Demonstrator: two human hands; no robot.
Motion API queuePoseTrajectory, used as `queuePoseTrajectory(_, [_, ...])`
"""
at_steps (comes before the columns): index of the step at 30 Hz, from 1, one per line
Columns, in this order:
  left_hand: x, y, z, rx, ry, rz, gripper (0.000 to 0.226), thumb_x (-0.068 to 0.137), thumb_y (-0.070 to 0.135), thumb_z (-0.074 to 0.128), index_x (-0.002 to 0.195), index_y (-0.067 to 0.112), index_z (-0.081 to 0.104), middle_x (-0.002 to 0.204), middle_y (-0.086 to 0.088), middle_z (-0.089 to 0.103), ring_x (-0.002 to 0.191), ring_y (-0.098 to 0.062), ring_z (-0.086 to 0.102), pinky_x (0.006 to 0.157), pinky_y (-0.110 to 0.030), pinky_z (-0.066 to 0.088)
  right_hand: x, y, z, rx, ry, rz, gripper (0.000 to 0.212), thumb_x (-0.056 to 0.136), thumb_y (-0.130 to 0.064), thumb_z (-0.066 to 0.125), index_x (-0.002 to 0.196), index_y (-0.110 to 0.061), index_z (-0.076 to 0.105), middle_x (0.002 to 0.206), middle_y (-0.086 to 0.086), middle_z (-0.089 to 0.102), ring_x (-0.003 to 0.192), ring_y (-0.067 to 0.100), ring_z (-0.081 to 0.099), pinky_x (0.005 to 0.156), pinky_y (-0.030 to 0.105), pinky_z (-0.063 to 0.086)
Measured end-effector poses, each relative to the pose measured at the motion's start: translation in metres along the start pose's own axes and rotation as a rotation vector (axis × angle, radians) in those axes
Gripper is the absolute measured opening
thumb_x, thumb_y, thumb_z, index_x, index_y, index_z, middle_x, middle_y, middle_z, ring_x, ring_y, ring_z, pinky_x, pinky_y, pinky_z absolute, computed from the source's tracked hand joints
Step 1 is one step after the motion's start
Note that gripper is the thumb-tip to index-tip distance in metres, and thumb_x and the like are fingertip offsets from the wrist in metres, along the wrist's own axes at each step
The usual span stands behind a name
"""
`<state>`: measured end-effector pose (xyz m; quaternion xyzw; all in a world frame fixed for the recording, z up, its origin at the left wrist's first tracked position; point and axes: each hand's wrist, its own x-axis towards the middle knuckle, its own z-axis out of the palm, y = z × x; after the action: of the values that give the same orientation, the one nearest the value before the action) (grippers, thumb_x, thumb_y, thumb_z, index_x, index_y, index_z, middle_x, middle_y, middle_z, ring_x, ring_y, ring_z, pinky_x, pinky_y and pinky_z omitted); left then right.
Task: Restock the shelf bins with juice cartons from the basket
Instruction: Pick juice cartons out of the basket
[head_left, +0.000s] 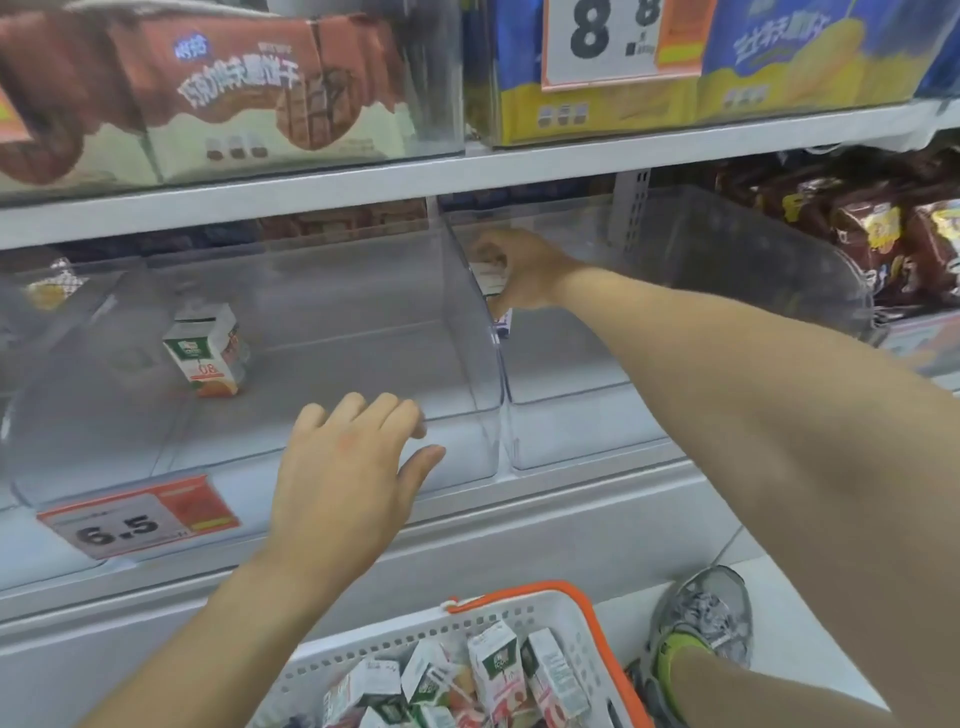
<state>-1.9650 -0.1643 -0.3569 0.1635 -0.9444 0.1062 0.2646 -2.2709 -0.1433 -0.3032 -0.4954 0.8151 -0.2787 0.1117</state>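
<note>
Head view: right hand (519, 270) grips a small white-and-blue juice carton (497, 296) inside the right clear plastic bin (571, 415). Left hand (343, 467), fingers relaxed and holding nothing, rests on the rim of the clear bin left of it (457, 467).

Bright, even shop light fills the frame, seemingly from overhead, and shadows stay faint. A soft shade lies under the white shelf edge (467, 171) and deepens toward the back of the clear bins (467, 364). The clear bin walls carry pale, milky reflections, strongest at centre and right. The wide lens bends straight lines: the shelf edge tilts and curves, more so toward the left and right borders. The whole frame is soft and blocky. Print on the biscuit packs (234, 88) at upper left is smeared, and the right forearm (779, 415), close to the lens, looks oversized and slightly blurred.
</note>
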Motion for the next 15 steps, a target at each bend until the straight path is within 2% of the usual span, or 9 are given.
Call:
queuePoseTrajectory(2, [0.0, 0.0, 0.0, -0.004, -0.002, -0.001, 0.024, 0.091, 0.048, 0.052, 0.087, 0.026, 0.06, 0.087, 0.013, 0.064, 0.073, -0.021, 0.056, 0.065, -0.036, 0.033, 0.005, 0.008, 0.007, -0.05, -0.007, 0.003, 0.078, 0.069, -0.014, 0.089, 0.137, -0.021, 0.054, 0.143, 0.002, 0.049, 0.131, 0.023, 0.048, 0.095, 0.021, 0.036])
queuePoseTrajectory(5, [0.0, 0.002, -0.001, -0.016, 0.006, -0.017, 0.023, 0.091, 0.047, 0.052, 0.086, 0.026, 0.059, 0.088, 0.012, 0.064, 0.074, -0.022, 0.057, 0.064, -0.036, 0.032, 0.004, 0.017, 0.012, -0.153, -0.038, 0.007, 0.093, 0.07, -0.018, 0.089, 0.148, -0.031, 0.042, 0.151, 0.004, 0.039, 0.136, 0.027, 0.043, 0.109, 0.031, 0.039])
queuePoseTrajectory(6, [-0.001, 0.003, -0.002, -0.023, 0.005, -0.023, 0.023, 0.091, 0.047, 0.052, 0.086, 0.026, 0.059, 0.087, 0.012, 0.064, 0.074, -0.022, 0.057, 0.064, -0.036, 0.031, 0.002, 0.018, 0.014, -0.162, -0.034, 0.01, 0.096, 0.071, -0.017, 0.088, 0.15, -0.033, 0.038, 0.151, 0.006, 0.038, 0.134, 0.028, 0.044, 0.109, 0.032, 0.039])
queuePoseTrajectory(9, [-0.001, 0.004, -0.003, -0.053, 0.007, -0.027, 0.023, 0.091, 0.047, 0.051, 0.085, 0.026, 0.058, 0.085, 0.013, 0.063, 0.074, -0.021, 0.057, 0.063, -0.035, 0.029, 0.0, 0.016, 0.019, -0.151, 0.044, 0.024, 0.094, 0.074, -0.008, 0.085, 0.15, -0.031, 0.035, 0.146, 0.01, 0.042, 0.128, 0.032, 0.05, 0.102, 0.032, 0.044])
queuePoseTrajectory(12, [-0.002, 0.003, -0.002, -0.054, 0.022, -0.026, 0.023, 0.09, 0.048, 0.051, 0.084, 0.027, 0.057, 0.084, 0.014, 0.062, 0.077, -0.021, 0.058, 0.064, -0.035, 0.03, 0.003, 0.015, 0.027, -0.122, 0.121, 0.061, 0.09, 0.068, -0.01, 0.088, 0.144, -0.024, 0.041, 0.139, 0.01, 0.051, 0.121, 0.031, 0.056, 0.094, 0.03, 0.049])
queuePoseTrajectory(15, [0.0, 0.002, 0.0, -0.07, 0.047, -0.012, 0.022, 0.09, 0.048, 0.053, 0.085, 0.027, 0.058, 0.086, 0.014, 0.063, 0.084, -0.021, 0.059, 0.067, -0.036, 0.03, 0.001, 0.01, 0.018, -0.163, 0.053, 0.085, 0.095, 0.069, -0.013, 0.088, 0.148, -0.024, 0.036, 0.142, 0.01, 0.048, 0.125, 0.031, 0.053, 0.092, 0.028, 0.045])
